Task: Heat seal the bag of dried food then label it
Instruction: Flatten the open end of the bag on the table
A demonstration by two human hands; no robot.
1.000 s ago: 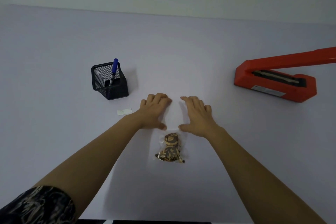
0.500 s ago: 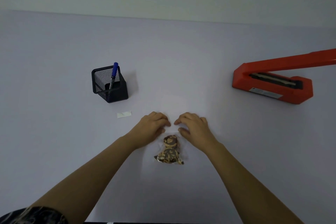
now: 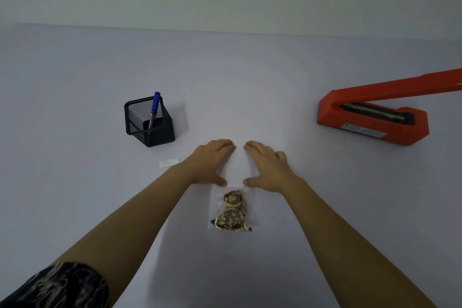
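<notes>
A clear plastic bag [image 3: 231, 212] with brown dried food in its lower half lies flat on the table in front of me. Its empty upper part stretches away from me between my hands. My left hand [image 3: 211, 162] and my right hand [image 3: 266, 165] lie palm down on the bag's upper part, fingers stretched forward, thumbs pointing inward just above the food. A red heat sealer [image 3: 372, 120] stands at the right with its arm raised. A small white label [image 3: 169, 162] lies left of my left hand.
A black mesh pen holder [image 3: 150, 122] with a blue pen [image 3: 155, 107] stands at the left, behind the label. The table is covered in pale lilac and ends at a wall at the back.
Half a second ago both hands were curled close over the bag near the food. They have since slid forward and flattened out along the bag's upper part.
</notes>
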